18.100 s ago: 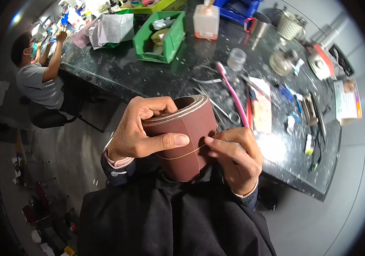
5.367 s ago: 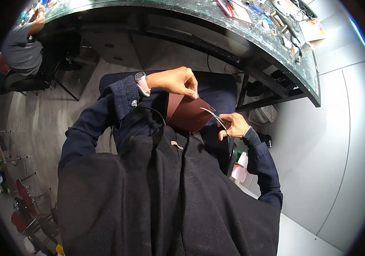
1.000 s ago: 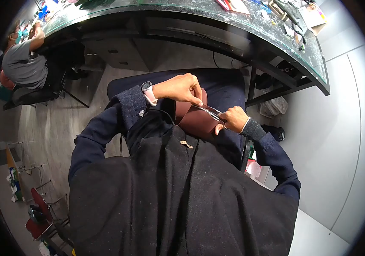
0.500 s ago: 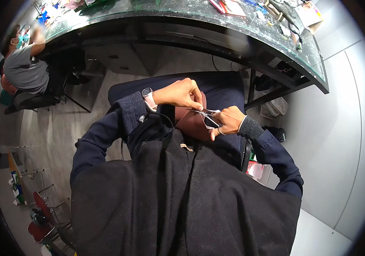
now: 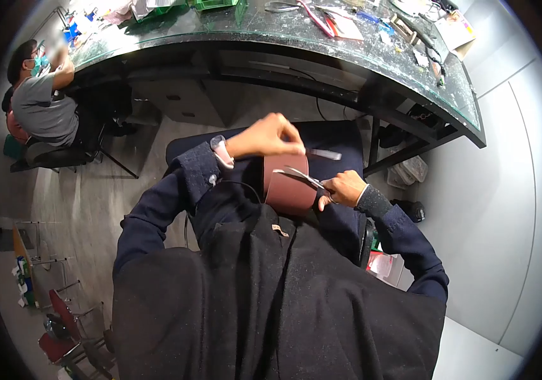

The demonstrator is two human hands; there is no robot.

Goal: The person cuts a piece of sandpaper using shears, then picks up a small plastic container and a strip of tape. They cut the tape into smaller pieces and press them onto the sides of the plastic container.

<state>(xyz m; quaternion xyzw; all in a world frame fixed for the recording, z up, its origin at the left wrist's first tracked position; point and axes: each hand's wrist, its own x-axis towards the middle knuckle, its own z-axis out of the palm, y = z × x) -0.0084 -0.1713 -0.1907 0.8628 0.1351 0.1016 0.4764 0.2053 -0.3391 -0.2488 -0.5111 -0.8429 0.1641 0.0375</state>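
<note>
A reddish-brown roll of sheet material (image 5: pixel 288 193), which looks like sandpaper, rests in my lap. My right hand (image 5: pixel 345 188) is closed around the handles of a pair of scissors (image 5: pixel 299 175), whose blades lie across the roll's upper part. Just above the roll is my left hand (image 5: pixel 269 136), its fingertips pinched on a narrow strip (image 5: pixel 325 154). That strip sticks out to the right, light at its far end and smeared by motion.
Ahead stands a long glass-topped workbench (image 5: pixel 233 38) with pliers (image 5: pixel 281 7), other tools and green trays (image 5: pixel 217 4). A masked person (image 5: pixel 46 101) sits at its left end. A red chair (image 5: pixel 62 323) stands lower left; white cabinet panels (image 5: pixel 473 209) are on the right.
My left hand has drawn up off the scissors with a narrow strip in its fingers. The scissors have swung to point left over the roll. The view has shifted slightly.
</note>
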